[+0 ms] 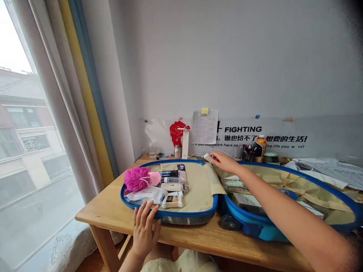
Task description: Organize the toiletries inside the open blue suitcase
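A blue suitcase (pixel 187 214) lies unfolded on the table. My left hand (pixel 145 226) rests at the front rim of its left half, fingers stretched and slightly apart, holding nothing. Above the far rim near the hinge, my right hand (pixel 222 161) is closed on a small white block (pixel 208 156); its exact kind cannot be made out. In the left half lie a pink bath puff (pixel 137 179), a pack of cotton swabs (pixel 172 200), a white packet (pixel 147 194), a cream tube (pixel 172 187) and dark-handled brushes (pixel 169 173).
The right half holds a tube (pixel 233 183) and boxes (pixel 249 202), partly behind my right forearm. Along the wall stand a white desk lamp (pixel 185 145), a small jar (pixel 177 152), an orange bottle (pixel 260 148) and pens (pixel 248 154). Papers (pixel 320 175) lie at the right.
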Demonstrator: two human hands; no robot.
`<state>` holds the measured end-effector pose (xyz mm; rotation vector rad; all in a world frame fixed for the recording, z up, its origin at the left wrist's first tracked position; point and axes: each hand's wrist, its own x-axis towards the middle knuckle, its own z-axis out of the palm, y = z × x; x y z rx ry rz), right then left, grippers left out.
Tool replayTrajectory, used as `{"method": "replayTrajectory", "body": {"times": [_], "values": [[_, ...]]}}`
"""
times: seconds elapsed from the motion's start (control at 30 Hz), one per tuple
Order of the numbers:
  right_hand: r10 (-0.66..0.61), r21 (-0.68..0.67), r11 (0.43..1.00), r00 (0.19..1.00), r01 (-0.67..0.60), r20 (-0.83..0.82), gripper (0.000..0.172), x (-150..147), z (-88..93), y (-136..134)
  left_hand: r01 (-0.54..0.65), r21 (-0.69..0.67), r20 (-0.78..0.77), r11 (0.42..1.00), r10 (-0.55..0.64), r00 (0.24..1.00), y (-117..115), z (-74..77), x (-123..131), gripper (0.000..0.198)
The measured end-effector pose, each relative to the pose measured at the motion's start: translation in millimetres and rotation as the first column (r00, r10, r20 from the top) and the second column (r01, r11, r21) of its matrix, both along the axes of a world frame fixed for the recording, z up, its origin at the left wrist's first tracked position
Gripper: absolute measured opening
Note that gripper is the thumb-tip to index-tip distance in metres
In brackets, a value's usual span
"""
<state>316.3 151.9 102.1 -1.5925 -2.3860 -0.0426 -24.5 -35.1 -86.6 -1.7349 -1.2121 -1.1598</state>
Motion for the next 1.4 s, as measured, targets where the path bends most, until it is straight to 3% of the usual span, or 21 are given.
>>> {"method": "replayTrajectory", "body": {"times": [0.1, 0.2, 0.33, 0.57, 0.8, 0.93, 1.1, 1.27, 1.4], "values": [[0.184, -0.081, 0.98, 0.982, -0.18, 0.045, 0.032, -33, 2.0, -17, 0.001, 0.003, -0.008, 1.0, -0.001, 1.0, 0, 0.9, 0, 0.047], [0.271, -0.17, 0.953, 0.957, -0.251, 0.103, 0.031, -60, -1.4, -25, 0.0, 0.0, -0.016, 1.0, 0.0, 1.0, 0, -0.6, -1, 0.048], [0.263, -0.211, 0.951, 0.952, -0.227, 0.158, 0.034, -92, -10.9, -16, -0.012, -0.012, -0.016, 1.0, 0.012, 1.0, 0, -3.3, -2, 0.05], [0.249, -0.17, 0.959, 0.959, -0.226, 0.135, 0.034, -147, -37.0, -1, -0.012, -0.004, -0.016, 1.0, 0.011, 1.0, -1, -0.6, 0, 0.053], [0.298, -0.171, 0.943, 0.953, -0.284, 0.058, 0.033, -166, -51.6, 0, -0.025, -0.014, -0.02, 1.0, 0.024, 1.0, 0, -3.2, -1, 0.052], [0.305, -0.193, 0.935, 0.952, -0.299, 0.002, 0.034, -161, -48.0, 5, -0.016, -0.007, -0.005, 1.0, 0.016, 1.0, 0, -3.7, -2, 0.049], [0.243, -0.197, 0.947, 0.967, -0.253, -0.071, 0.036, -132, -26.0, 20, -0.016, -0.024, 0.007, 1.0, 0.016, 1.0, 0, -4.5, -2, 0.052], [0.1, -0.212, 0.972, 0.994, -0.106, -0.039, 0.036, -66, 2.4, 36, -0.004, -0.007, 0.006, 1.0, 0.004, 1.0, 1, -4.3, -2, 0.056], [-0.022, -0.251, 0.967, 0.997, 0.04, 0.075, 0.032, 2, 4.1, 37, -0.01, -0.008, 0.001, 1.0, 0.01, 1.0, 1, -4.4, -2, 0.058]]}}
